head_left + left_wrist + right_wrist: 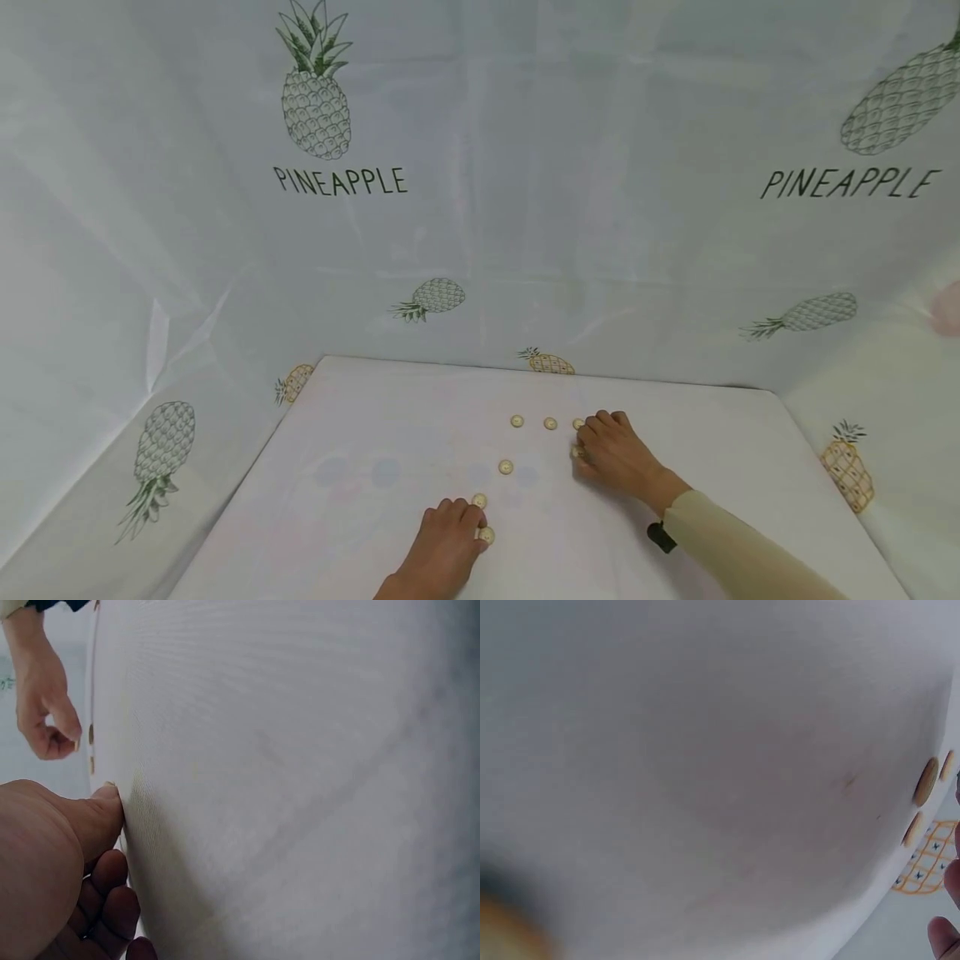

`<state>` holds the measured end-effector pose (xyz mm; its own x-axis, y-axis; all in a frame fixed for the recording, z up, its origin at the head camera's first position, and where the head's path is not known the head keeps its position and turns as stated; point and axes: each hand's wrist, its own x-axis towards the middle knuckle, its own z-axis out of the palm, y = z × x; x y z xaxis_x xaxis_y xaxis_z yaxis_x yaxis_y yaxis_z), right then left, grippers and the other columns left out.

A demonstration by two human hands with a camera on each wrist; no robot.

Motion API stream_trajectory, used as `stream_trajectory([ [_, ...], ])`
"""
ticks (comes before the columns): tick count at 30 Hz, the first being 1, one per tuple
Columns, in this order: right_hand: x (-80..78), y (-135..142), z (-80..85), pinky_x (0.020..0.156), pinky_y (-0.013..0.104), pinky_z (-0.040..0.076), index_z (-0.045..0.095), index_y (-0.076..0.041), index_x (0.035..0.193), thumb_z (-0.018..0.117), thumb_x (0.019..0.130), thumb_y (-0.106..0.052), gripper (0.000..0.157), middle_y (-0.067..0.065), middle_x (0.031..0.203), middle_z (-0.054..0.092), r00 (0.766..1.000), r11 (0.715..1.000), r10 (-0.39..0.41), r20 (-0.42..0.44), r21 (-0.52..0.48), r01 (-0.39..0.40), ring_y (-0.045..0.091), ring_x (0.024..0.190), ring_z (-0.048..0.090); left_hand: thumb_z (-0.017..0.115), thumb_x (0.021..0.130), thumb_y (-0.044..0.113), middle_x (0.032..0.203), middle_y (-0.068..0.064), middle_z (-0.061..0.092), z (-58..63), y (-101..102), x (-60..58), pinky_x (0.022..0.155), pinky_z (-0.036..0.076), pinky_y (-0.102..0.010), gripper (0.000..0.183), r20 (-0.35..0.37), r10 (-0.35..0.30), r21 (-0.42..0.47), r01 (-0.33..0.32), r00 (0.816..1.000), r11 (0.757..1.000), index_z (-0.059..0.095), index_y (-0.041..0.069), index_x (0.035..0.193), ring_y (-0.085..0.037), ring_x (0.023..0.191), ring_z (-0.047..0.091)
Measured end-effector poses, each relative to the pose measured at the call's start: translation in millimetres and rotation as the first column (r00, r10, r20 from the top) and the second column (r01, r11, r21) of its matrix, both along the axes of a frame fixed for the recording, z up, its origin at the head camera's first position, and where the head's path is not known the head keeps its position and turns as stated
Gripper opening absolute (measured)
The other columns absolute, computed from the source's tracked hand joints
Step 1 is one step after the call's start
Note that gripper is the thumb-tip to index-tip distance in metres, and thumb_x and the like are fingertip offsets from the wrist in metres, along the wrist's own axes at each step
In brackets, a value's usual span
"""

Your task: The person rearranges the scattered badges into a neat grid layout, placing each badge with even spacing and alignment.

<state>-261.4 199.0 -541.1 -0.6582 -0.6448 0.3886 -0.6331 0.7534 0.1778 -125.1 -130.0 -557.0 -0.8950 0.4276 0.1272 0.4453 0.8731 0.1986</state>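
Note:
Small round pale wooden buttons lie on a white-covered table. My left hand (444,542) is low on the table, thumb and index finger pinching the edge of the nearest button (487,536). Just beyond those fingertips lies another button (479,500). Farther right, my right hand (617,454) pinches a button (577,451) between thumb and fingertips, close over the table. A further button (578,423) shows partly behind its knuckles. The left wrist view shows the left thumb (97,821) down at the cloth, with the right hand (46,705) beyond it.
Two buttons, the far-left one (517,422) and its neighbour (551,423), line up left of the right hand. Another button (506,467) lies between the hands. A pineapple-print cloth (525,208) hangs behind the table (360,433) and along its sides.

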Motion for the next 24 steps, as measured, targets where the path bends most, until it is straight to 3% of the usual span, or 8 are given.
stream_trajectory([
  [10, -11.2, -28.4, -2.5, 0.086, 0.044, 0.041, 0.066, -0.014, 0.091, 0.076, 0.093, -0.035, 0.024, -0.002, 0.088, 0.059, 0.997, 0.999, -0.026, 0.073, 0.045, 0.023, 0.020, 0.088, 0.048, 0.082, 0.092, 0.035, 0.092, 0.010, 0.053, 2.1, -0.5, 0.2, 0.068, 0.033, -0.027, 0.026, 0.009, 0.001, 0.017, -0.002, 1.000, 1.000, 0.064, 0.022, 0.105, -0.009, 0.083, 0.045],
  [24, -16.3, -37.8, -1.2, 0.089, 0.048, 0.042, 0.065, -0.015, 0.091, 0.071, 0.095, -0.034, 0.020, 0.000, 0.091, 0.062, 0.980, 0.997, -0.061, 0.190, 0.062, 0.050, 0.022, 0.089, 0.050, 0.080, 0.094, 0.034, 0.095, 0.011, 0.054, 2.3, -1.0, 0.0, 0.070, 0.034, -0.027, 0.024, 0.030, 0.005, 0.022, -0.005, 1.000, 1.000, 0.065, 0.023, 0.108, -0.008, 0.086, 0.045],
])
